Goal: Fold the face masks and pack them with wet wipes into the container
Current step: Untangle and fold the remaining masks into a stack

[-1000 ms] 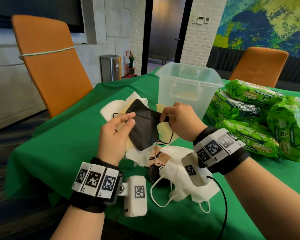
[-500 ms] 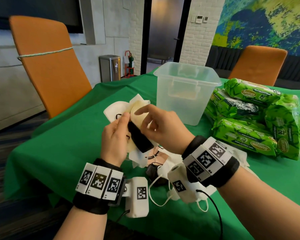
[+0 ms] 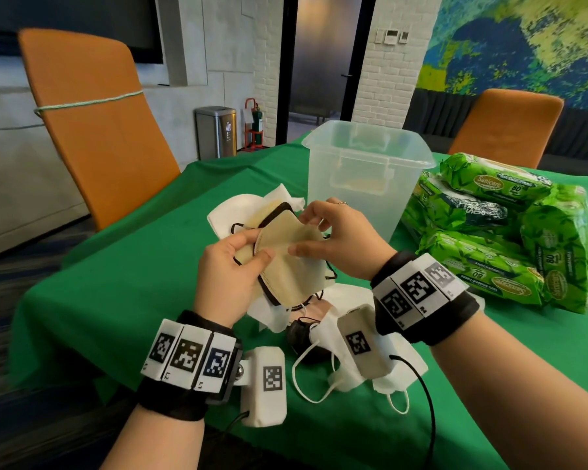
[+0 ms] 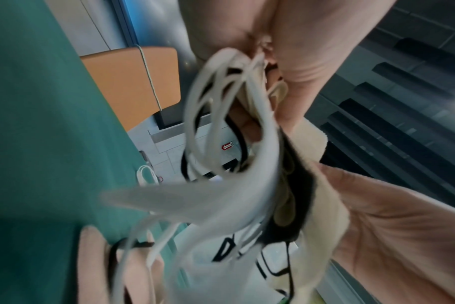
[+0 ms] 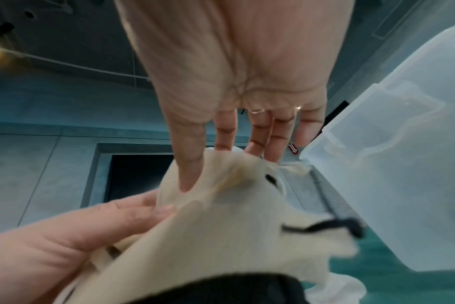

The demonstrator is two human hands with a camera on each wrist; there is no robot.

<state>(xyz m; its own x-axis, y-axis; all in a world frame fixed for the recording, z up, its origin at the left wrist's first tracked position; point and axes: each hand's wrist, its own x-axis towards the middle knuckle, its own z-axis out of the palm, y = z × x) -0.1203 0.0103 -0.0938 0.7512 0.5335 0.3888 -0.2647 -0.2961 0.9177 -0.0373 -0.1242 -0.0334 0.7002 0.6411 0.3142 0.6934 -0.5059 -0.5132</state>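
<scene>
A beige face mask (image 3: pixel 287 257) is held up between both hands, just above the loose pile of masks (image 3: pixel 323 320) on the green tabletop (image 3: pixel 123 276). The left hand (image 3: pixel 230 269) has its grip clamped on the mask's left part, with the thumb laid over the front face; beneath the beige one, white and black masks appear to be gathered in the same hand in the left wrist view, though blur makes the count uncertain. The right hand (image 3: pixel 342 240) is pinched on the mask's upper right edge — thumb on the front, fingers curled behind.

The folding step is judged to be in hand: the beige mask looks folded flat on top of a small stack, and packing has not been finished. The clear container (image 3: pixel 365 184) stands upright just behind the hands; something pale can be made out low inside it, but its nature cannot be told. The wet wipes (image 3: pixel 503 228) are stacked to the right of the container, on the tabletop.

For the next move, the halves would need to be pressed flat and the ear loops kept tucked in — then the stack could be carried the short way over the container's rim.
</scene>
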